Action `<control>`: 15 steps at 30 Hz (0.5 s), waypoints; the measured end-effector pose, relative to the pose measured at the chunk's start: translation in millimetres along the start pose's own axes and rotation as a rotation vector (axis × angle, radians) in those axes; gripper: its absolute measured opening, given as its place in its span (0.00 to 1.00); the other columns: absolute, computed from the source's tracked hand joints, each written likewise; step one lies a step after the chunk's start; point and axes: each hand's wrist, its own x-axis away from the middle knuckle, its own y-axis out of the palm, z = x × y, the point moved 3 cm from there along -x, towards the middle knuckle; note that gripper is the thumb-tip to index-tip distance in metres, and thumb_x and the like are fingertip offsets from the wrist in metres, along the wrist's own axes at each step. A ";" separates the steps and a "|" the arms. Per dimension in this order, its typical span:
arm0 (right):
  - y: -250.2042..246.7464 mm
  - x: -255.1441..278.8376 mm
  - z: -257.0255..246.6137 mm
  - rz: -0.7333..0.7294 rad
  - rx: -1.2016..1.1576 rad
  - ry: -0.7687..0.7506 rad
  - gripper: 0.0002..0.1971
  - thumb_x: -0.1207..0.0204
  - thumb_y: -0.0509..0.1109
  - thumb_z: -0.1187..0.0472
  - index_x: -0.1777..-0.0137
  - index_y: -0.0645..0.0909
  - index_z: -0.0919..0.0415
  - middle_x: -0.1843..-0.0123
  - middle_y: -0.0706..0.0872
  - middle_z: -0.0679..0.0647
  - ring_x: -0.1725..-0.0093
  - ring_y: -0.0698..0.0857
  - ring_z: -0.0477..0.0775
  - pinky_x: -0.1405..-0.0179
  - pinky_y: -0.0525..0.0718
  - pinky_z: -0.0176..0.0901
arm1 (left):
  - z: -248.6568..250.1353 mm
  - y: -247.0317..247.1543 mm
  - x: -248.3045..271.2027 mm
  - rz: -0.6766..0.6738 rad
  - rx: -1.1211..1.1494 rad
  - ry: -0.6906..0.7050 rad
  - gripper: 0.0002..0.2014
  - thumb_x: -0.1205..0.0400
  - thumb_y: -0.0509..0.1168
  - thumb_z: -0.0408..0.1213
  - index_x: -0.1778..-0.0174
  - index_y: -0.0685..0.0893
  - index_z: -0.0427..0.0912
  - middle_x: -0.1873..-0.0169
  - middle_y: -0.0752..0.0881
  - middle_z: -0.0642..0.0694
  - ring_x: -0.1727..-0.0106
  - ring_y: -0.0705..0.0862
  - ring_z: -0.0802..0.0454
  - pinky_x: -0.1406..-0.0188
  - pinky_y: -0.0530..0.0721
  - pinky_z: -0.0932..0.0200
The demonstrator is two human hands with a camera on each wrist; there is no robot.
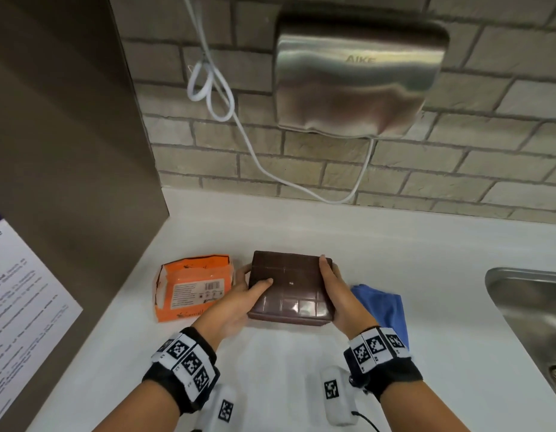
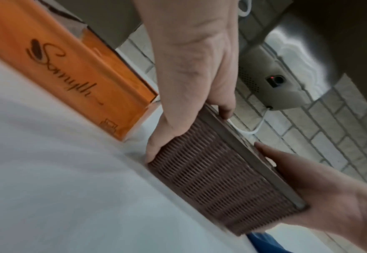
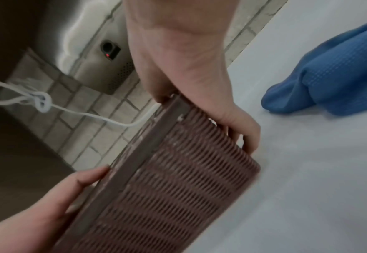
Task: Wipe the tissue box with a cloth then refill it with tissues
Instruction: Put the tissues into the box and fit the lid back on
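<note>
Currently both hands are holding the box (image 1: 290, 288) on the worktop (image 1: 395, 254).
Left hand (image 1: 239, 299) is gripping the box's left end, thumb lying on top, fingers curling round the far side; left grip is closed on it. Right hand (image 1: 337, 294) is clamping the right end the same way, thumb along the top edge, fingers wrapping the side; that grip is closed on it too. Brown box is sitting with its gridded panel facing up, ribbed slatted side facing the wrist cameras, lower edge touching the worktop. Orange pack (image 1: 192, 288) is lying just left of the box, its top torn open. Blue cloth (image 1: 384, 310) is lying bunched just right of the box, behind the right hand. Sink (image 1: 526, 307) is sitting at far right. Dryer (image 1: 357, 76) is hanging on the brick wall above, its white cord (image 1: 214, 88) looping down.
</note>
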 end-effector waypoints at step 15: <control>-47.4 45.9 -14.9 -0.281 -0.421 0.155 0.39 0.24 0.64 0.33 0.24 0.74 0.63 0.28 0.80 0.66 0.27 0.78 0.65 0.21 0.66 0.61 | 50.4 22.9 99.2 -0.200 -1.118 1.188 0.43 0.27 0.78 0.37 0.23 0.60 0.60 0.20 0.53 0.53 0.14 0.50 0.51 0.19 0.65 0.57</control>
